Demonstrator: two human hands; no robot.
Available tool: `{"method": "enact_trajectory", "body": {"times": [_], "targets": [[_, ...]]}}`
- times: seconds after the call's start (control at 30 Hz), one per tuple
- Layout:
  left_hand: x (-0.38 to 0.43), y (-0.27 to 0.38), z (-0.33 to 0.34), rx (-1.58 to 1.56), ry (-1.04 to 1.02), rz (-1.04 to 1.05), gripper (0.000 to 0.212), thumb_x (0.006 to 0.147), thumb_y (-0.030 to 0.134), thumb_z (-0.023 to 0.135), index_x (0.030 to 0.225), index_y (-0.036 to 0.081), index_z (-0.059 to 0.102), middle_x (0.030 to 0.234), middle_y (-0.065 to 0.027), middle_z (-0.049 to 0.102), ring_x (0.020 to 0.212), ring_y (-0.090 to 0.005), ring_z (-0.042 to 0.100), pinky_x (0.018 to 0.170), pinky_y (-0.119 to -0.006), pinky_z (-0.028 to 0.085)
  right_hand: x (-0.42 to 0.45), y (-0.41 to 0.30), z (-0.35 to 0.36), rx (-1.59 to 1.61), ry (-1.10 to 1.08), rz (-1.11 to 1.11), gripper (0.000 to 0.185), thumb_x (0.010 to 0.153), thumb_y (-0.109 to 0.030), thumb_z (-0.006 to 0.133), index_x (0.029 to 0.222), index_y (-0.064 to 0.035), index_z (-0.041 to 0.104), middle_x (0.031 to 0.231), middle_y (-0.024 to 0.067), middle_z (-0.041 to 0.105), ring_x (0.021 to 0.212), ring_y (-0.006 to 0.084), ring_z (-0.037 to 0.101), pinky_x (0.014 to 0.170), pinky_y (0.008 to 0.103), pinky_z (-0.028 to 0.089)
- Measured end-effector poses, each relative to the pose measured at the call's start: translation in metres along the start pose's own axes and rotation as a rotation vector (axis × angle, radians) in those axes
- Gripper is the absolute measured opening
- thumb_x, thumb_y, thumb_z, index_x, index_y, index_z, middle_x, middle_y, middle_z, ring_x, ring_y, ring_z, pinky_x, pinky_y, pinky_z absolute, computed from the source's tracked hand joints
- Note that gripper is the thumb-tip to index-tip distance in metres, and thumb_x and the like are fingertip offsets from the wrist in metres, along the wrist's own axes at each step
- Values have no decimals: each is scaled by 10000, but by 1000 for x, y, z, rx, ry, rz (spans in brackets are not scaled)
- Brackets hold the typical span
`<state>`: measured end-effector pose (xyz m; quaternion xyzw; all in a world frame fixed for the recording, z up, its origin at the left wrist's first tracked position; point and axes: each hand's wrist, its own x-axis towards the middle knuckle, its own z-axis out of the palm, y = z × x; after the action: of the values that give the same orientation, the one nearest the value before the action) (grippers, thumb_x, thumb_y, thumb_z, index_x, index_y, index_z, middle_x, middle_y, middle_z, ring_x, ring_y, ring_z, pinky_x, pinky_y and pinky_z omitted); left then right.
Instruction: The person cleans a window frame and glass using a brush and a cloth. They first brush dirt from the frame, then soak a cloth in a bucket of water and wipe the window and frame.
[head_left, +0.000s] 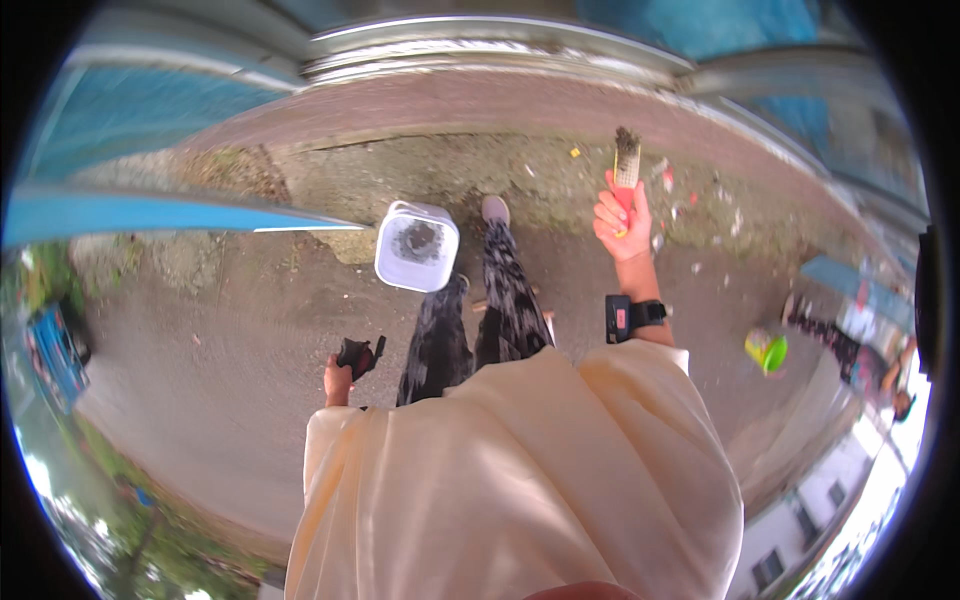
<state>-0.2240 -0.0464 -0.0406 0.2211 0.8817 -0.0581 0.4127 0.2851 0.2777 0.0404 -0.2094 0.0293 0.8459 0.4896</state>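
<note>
My right hand (624, 217) is raised out to the front right, its fingers wrapped around the red-and-yellow handle of a brush (627, 166). The brush has a pale, dotted face and dark, ragged bristles at its far end. A black device (619, 319) is strapped on my right wrist. Low on the left, my left hand (338, 381) holds a small black object (358, 358) with a strap or tab sticking out; what it is cannot be made out. A white squarish plastic bucket (396, 270) stands by my feet, with dark, dirty residue inside.
A blue panel edge (187, 216) juts in from the left, ending near the bucket. Litter (667, 176) dots the ground along the raised ledge (465, 101). Wooden pieces (544, 313) lie behind my leg. To the right are a yellow-green bucket (766, 351) and another person (862, 364); a blue vehicle (56, 360) is left.
</note>
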Motion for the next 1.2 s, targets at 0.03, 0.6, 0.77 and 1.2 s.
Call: {"method": "enact_trajectory", "body": {"times": [0.03,0.6,0.77,1.2], "targets": [[-8,-2,3,-49,36,-23,408,630,80,445,1033,82,503,745,-184,598,525,-287,595,478,-367,496,14,7,15,-70,79,29,487,871,-418,355,1185,-49,403,529,-26,290,421,60,283,367,184,252],[-93,-84,114,-365,195,-211,466,649,31,457,1092,157,385,832,-207,572,608,-322,594,418,-358,496,237,144,163,-2029,-113,-121,369,853,-391,369,1103,-149,489,703,76,590,650,239,572,603,329,434],[-120,-82,122,-490,160,-338,463,648,19,458,1089,139,386,872,-203,560,664,-319,594,423,-357,504,265,173,156,-2262,-44,-245,359,853,-398,356,1140,-211,459,873,172,589,789,349,560,684,433,435],[-96,-44,113,-458,170,-263,414,655,101,471,1061,118,388,838,-214,576,663,-353,591,586,-405,475,201,114,127,-2218,208,-526,318,839,-401,413,1110,-271,518,805,90,615,652,279,590,567,382,467]]}}
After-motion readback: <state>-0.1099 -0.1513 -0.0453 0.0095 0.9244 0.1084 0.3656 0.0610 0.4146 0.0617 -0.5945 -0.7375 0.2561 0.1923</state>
